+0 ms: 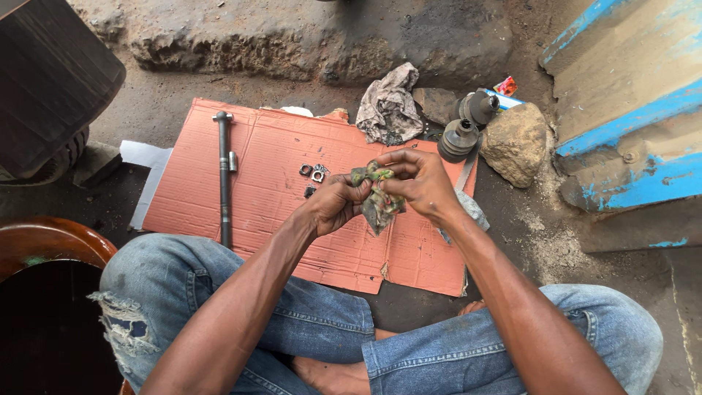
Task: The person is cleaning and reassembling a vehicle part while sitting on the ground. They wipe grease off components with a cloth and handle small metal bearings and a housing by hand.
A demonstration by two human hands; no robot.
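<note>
**A:** Rag [378,196], green patterned, is pinched between both hands over the cardboard sheet [256,175]; left hand [335,205] and right hand [420,183] are closed tight on it. Looks like something small is being wiped inside, hidden though.

**B:** Yeah, cleaning stage probably. Nuts [313,174] and long shaft [224,175] are left lying beside; a firm twisting rub is needed next, I'd guess.

Both arms reach forward and bend in toward each other. The left hand [333,205] and the right hand [420,183] meet in the middle, fingers curled and pinched tight. The legs are crossed, in blue jeans, with bare feet.
</note>
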